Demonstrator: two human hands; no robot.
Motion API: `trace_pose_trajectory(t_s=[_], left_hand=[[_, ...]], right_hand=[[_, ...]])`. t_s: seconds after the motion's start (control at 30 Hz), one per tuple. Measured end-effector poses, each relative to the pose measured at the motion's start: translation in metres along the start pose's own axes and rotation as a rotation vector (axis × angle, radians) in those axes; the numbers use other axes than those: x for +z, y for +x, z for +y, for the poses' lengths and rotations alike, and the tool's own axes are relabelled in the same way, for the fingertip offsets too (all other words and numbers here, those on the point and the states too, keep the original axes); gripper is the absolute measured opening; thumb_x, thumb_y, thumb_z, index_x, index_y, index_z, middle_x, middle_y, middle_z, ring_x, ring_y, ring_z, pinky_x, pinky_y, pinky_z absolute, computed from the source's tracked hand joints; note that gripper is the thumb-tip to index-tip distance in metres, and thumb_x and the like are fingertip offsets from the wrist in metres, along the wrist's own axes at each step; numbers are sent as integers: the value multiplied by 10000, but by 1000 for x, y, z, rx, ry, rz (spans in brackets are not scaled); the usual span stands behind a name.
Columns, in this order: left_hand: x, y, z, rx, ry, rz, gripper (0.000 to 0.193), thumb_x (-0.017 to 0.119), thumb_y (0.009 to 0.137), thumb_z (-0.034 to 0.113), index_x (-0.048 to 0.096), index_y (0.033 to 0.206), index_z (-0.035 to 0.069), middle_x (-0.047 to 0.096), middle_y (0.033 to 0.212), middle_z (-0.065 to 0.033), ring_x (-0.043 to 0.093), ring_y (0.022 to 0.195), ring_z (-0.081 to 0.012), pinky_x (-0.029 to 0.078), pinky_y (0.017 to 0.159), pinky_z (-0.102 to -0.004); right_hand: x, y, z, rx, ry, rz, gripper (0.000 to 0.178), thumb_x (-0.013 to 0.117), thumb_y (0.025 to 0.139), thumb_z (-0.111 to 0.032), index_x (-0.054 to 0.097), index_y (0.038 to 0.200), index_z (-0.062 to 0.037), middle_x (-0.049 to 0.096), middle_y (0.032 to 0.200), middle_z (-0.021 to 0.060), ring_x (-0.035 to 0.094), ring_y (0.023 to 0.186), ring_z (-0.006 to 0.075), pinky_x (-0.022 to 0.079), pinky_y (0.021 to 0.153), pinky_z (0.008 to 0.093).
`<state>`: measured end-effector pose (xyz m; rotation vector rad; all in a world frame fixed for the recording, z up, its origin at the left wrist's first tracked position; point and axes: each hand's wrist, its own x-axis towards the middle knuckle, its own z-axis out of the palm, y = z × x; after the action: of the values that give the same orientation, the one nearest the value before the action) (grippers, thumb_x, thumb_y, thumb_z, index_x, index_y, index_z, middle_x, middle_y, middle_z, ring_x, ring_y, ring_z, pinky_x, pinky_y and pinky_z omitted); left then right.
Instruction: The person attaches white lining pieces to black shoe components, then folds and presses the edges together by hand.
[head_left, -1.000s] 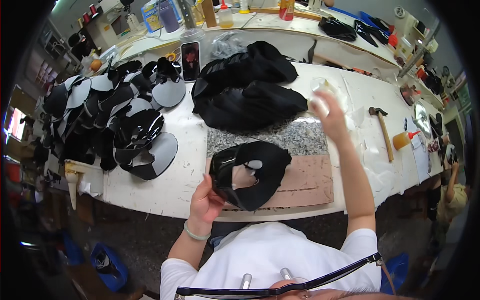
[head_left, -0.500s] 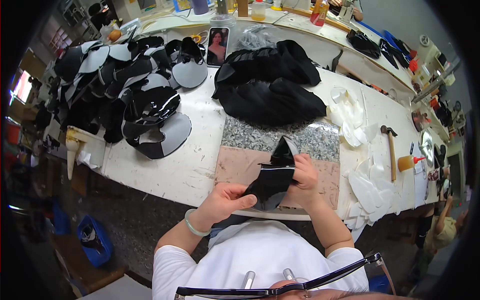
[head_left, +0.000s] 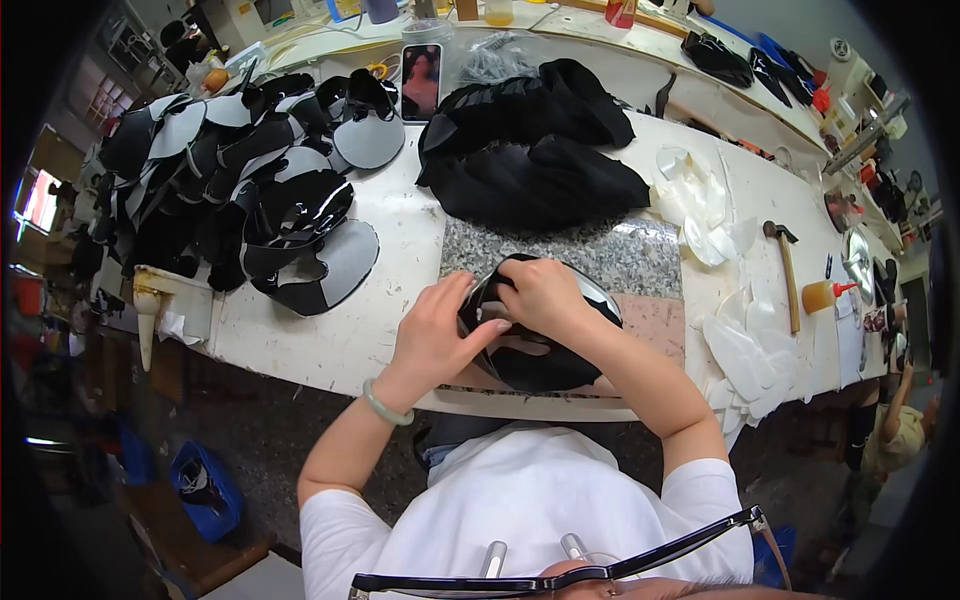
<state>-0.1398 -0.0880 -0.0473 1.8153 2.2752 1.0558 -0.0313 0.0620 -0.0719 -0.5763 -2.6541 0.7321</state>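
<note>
A glossy black shoe upper (head_left: 548, 372) lies spread into a ring on the pinkish board (head_left: 655, 335) in front of me. My left hand (head_left: 432, 328) grips its left edge, thumb on the inner side and fingers round the outside. Reaching across the upper, my right hand (head_left: 543, 296) is bent over its far left part with the fingertips pressed on the edge. Both hands partly cover that edge, so exactly what the fingertips pinch is hidden. Behind the board, a speckled stone slab (head_left: 600, 250) lies below a row of black fabric-like pieces (head_left: 540, 185).
Glossy black uppers with grey linings (head_left: 235, 150) are heaped at left. A phone (head_left: 421, 82) stands at the back. To the right lie white cut pieces (head_left: 745, 345), a hammer (head_left: 786, 280) and a glue bottle (head_left: 822, 295). Another person (head_left: 895, 430) shows at far right.
The upper has gone from being held up and folded to lying spread on the board. My right hand has crossed leftward over it; my left hand has moved up along its left edge.
</note>
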Motion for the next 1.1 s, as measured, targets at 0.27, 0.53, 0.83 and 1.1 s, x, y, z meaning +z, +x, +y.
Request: trace_pose_trajectory(t_s=[0.27, 0.53, 0.83, 1.1], left_hand=[[-21, 43, -40, -169, 35, -408, 275, 519, 814, 86, 614, 1063, 15, 605, 728, -240, 607, 721, -396, 482, 662, -440], [-16, 50, -65, -121, 68, -394, 237, 486, 830, 78, 621, 1005, -8, 608, 741, -253, 609, 699, -400, 482, 677, -452], [-23, 71, -62, -264, -58, -481, 300, 538, 801, 51, 650, 1079, 30, 628, 666, -119, 532, 529, -190, 457, 556, -307], [-2, 87, -59, 2, 112, -465, 260, 687, 727, 69, 670, 979, 8, 651, 1012, -144, 637, 800, -270, 501, 712, -320]], right_hand=[[6, 14, -11, -180, 16, 44, 129, 645, 722, -167, 657, 752, -43, 616, 819, 139, 637, 715, 324, 508, 632, 422], [4, 41, -15, -35, -118, -154, 266, 654, 792, -288, 633, 739, -29, 637, 694, 171, 643, 708, 341, 503, 633, 448], [-1, 59, 1, 17, -83, -200, 279, 635, 807, -278, 686, 755, -9, 656, 740, 203, 655, 741, 364, 524, 679, 431], [-10, 50, 3, 68, -87, -193, 311, 647, 802, -309, 692, 799, -2, 657, 759, 210, 658, 790, 353, 528, 710, 418]])
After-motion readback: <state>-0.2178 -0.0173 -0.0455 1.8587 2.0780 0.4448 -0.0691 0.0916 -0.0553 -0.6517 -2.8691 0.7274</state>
